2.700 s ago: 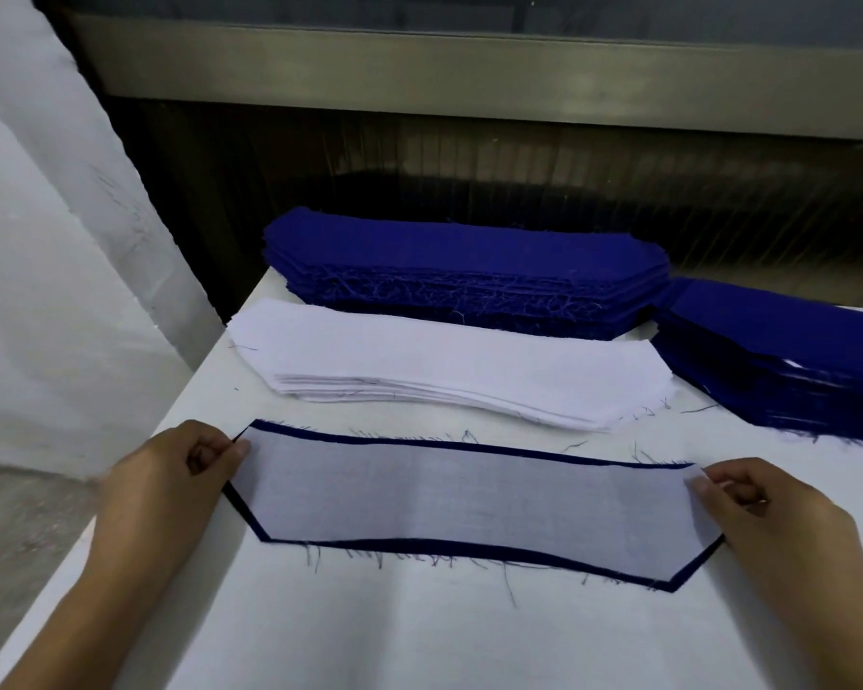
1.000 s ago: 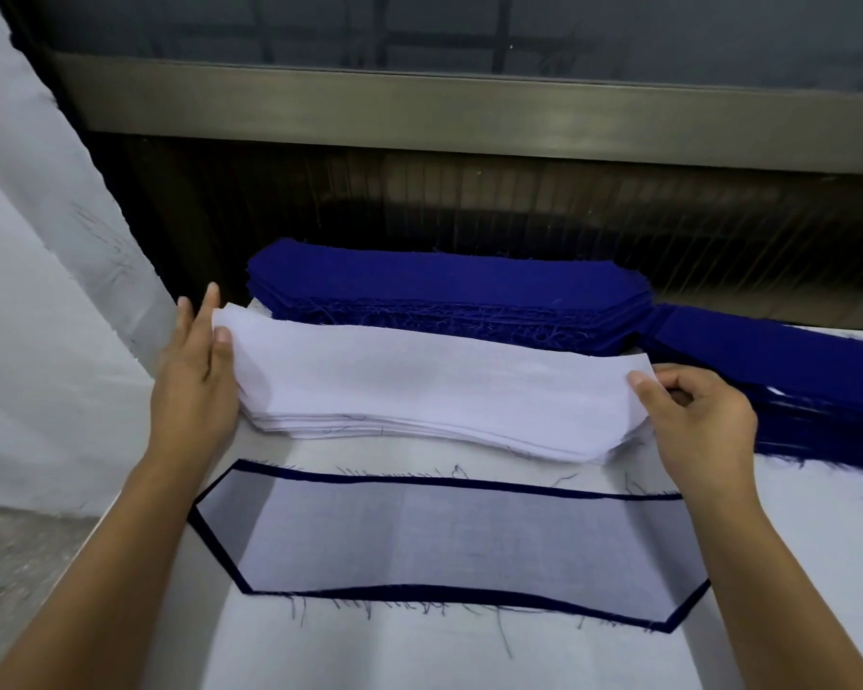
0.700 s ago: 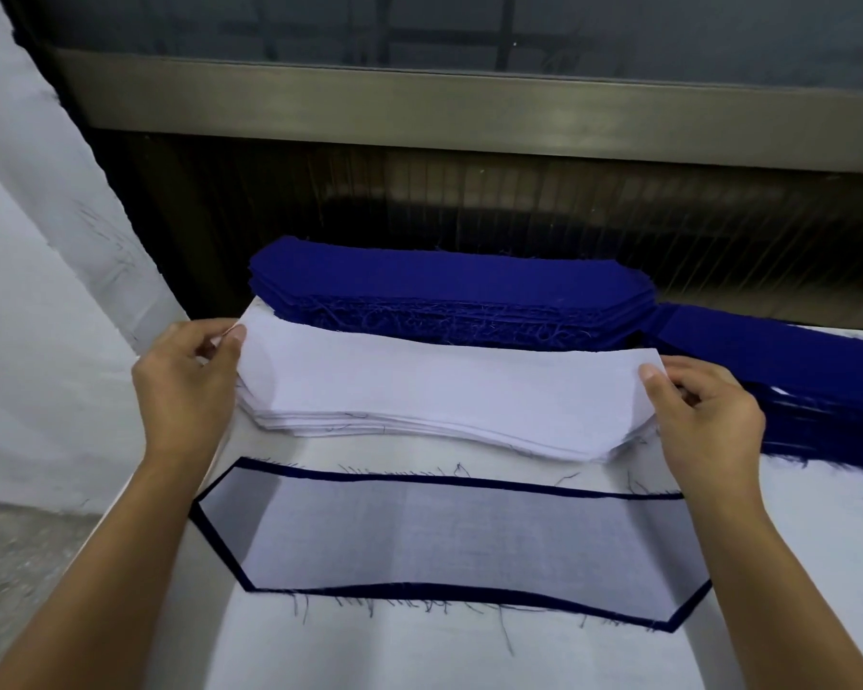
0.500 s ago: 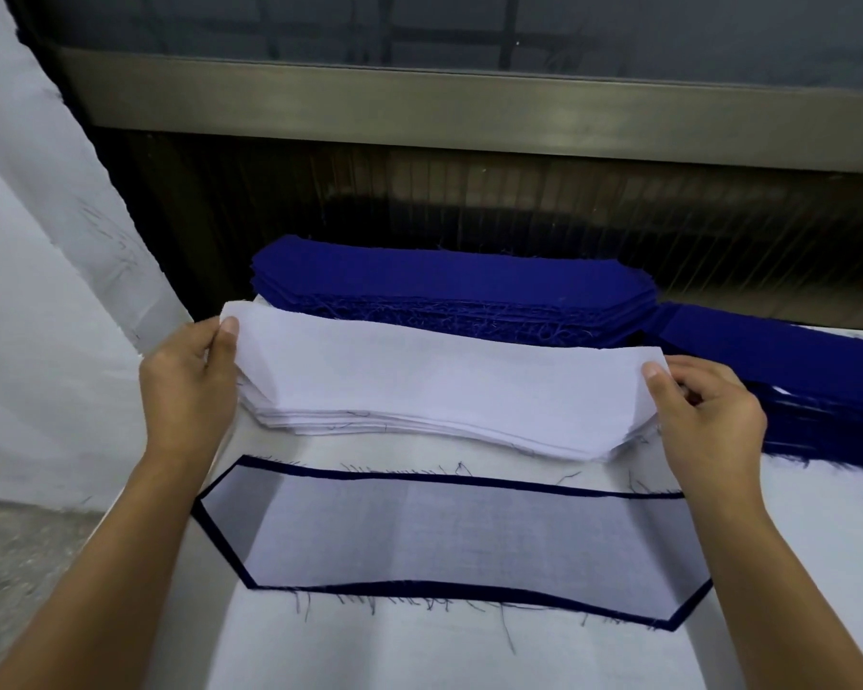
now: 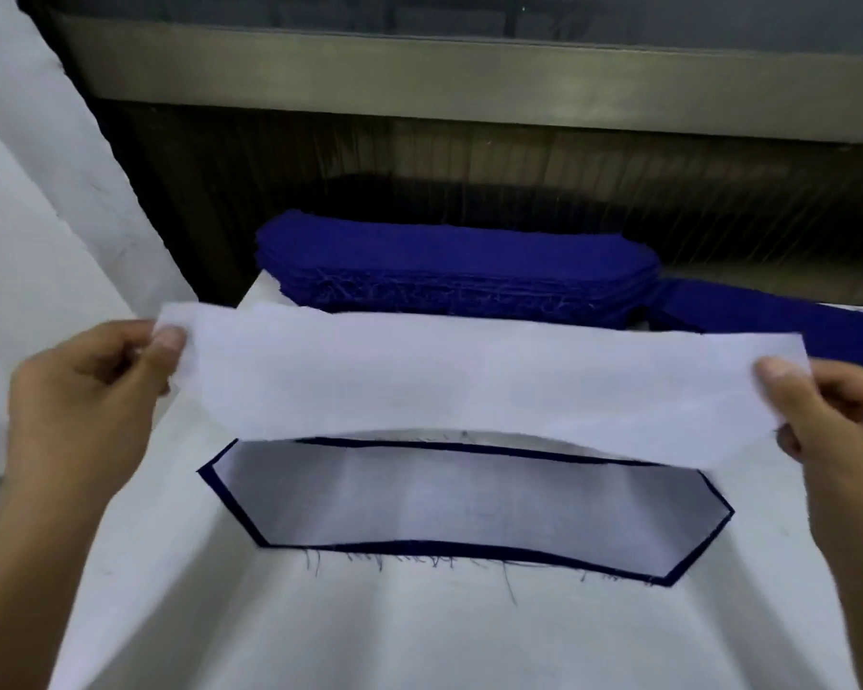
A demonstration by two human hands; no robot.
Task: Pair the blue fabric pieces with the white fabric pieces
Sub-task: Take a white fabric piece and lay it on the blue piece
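- Thin white elongated fabric piece: mid-frame, held off the white table and stretched between both hands. Its lower edge sags over the finished pair.
- Handling, my read: very light, limp, no stiffness. It folds if held at one end, so grip both short ends and keep slight tension.
- Left hand: left of frame, thumb and curled fingers pinching the left end.
- Right hand: right edge, same pinch on the right end, thumb on the near face.
- White-on-blue paired piece: flat, lower centre, blue rim showing.
- Stack of dark blue fabric pieces: upper centre, at the back of the table.
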